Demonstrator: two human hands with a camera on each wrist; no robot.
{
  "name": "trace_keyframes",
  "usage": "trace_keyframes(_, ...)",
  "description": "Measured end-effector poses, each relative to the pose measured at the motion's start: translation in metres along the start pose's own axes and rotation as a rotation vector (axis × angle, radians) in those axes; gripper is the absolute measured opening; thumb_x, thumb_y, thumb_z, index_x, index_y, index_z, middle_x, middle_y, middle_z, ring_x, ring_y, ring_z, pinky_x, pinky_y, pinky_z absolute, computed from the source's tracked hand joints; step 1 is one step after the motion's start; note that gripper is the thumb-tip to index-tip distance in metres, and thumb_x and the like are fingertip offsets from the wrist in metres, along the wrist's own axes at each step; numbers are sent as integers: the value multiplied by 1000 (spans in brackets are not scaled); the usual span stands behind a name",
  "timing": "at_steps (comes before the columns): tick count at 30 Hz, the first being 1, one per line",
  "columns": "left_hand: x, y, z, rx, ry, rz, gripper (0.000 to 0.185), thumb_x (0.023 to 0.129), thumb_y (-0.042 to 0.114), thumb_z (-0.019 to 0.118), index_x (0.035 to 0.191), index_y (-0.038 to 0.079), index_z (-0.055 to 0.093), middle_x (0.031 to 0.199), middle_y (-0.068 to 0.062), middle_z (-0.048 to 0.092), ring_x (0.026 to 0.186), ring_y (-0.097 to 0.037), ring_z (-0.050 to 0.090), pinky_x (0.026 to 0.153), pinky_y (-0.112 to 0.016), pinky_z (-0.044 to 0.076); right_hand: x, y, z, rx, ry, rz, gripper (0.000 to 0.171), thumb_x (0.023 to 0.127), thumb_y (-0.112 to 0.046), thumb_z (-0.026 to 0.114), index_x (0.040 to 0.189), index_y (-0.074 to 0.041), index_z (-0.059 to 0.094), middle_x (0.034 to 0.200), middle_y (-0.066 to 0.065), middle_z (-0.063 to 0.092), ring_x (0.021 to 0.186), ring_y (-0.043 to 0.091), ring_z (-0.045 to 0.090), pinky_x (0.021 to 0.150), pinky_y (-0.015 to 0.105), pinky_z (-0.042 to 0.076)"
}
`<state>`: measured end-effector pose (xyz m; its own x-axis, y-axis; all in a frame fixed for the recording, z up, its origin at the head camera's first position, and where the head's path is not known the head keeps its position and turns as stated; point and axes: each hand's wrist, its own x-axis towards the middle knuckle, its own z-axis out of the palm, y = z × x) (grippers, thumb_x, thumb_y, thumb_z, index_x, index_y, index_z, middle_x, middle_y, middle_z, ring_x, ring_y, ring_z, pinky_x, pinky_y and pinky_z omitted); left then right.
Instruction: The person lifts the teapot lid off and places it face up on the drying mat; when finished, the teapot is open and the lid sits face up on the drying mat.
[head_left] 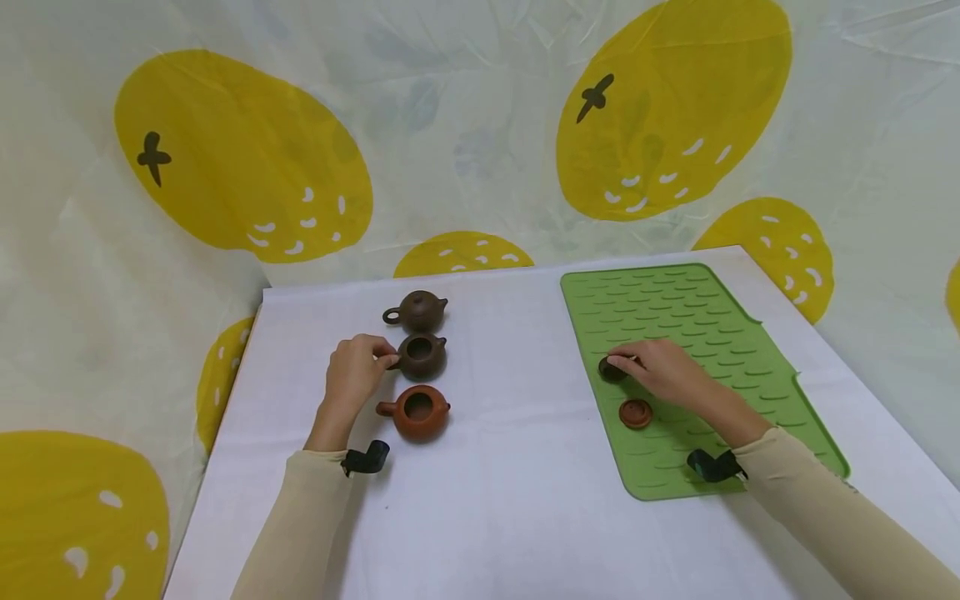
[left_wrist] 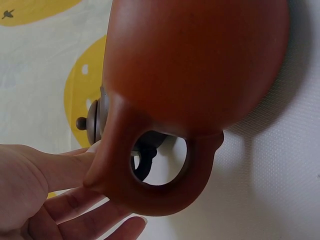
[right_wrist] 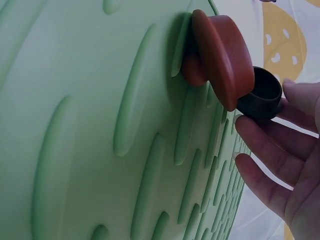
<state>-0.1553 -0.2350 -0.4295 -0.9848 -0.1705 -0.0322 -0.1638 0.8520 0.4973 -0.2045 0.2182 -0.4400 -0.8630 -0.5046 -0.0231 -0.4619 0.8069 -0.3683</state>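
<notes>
Altogether three teapots (head_left: pixel 422 358), two loose lids (head_left: pixel 635 413): left hand (head_left: pixel 355 371) round one handle (head_left: pixel 393 366), right hand (head_left: pixel 658 367) round lid (head_left: pixel 610 371)

Head view high, facing forward-down; wrist views low, close; head, left wrist share reddish teapot (head_left: pixel 424 429).

Seen from the person's seat, three teapots run in a file down the left half of the table (head_left: pixel 517 483): the farthest teapot (head_left: pixel 423 317), the middle teapot (head_left: pixel 427 369) just before it, and the nearest teapot (head_left: pixel 420 430) in front, handles to the left, spouts to the right. The left hand (head_left: pixel 356 368) is at the middle teapot's handle. Well to their right lies the mat (head_left: pixel 731 329). Near its left edge, the nearer lid (head_left: pixel 636 414) rests knob-down, with the farther lid (head_left: pixel 611 372) just behind it, under the right hand's (head_left: pixel 663 369) fingers. A cloth (head_left: pixel 465 125) hangs behind everything.
</notes>
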Motion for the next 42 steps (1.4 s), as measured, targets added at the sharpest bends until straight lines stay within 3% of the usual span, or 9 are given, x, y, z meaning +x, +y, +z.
trace_keyframes(4,1,-1,0,1,2,1,11,93,20,74,97,13,81,100,-9,79,95,-30,69,76,-42,51,1,0,-1,2,-13,16,36,103,-29,60,127,-4,71,111,17,77,63,11,50,65,31,43)
trace_keyframes(12,0,0,0,-2,-5,-9,11,94,19,74,98,12,81,100,-9,79,95,-30,68,77,-42,51,0,2,-1,9,2,17,36,99,-25,67,128,-4,70,117,18,76,90,24,75,72,39,59)
trace_keyframes(17,0,0,0,-1,-7,-14,11,94,19,74,98,12,80,100,-10,79,96,-30,68,78,-42,52,0,4,0,15,-15,19,41,94,-29,73,126,-4,71,114,17,77,89,23,76,70,37,59)
trace_keyframes(24,0,0,1,2,-9,-24,12,94,19,74,99,11,80,101,-10,79,97,-30,68,80,-43,53,1,4,3,-18,-14,5,49,87,-30,81,127,-5,70,118,15,76,98,29,74,83,47,59)
trace_keyframes(34,0,0,1,4,-5,-15,12,94,19,73,100,11,80,102,-11,79,101,-32,69,83,-47,53,2,4,4,-73,-12,-3,48,88,-26,80,128,-3,68,122,19,73,107,37,71,90,53,57)
trace_keyframes(42,2,1,1,18,4,6,12,93,19,74,99,11,81,101,-10,79,99,-32,70,81,-47,54,3,6,4,-81,-7,-2,48,88,-25,80,129,-3,68,121,18,73,105,36,71,88,53,57)
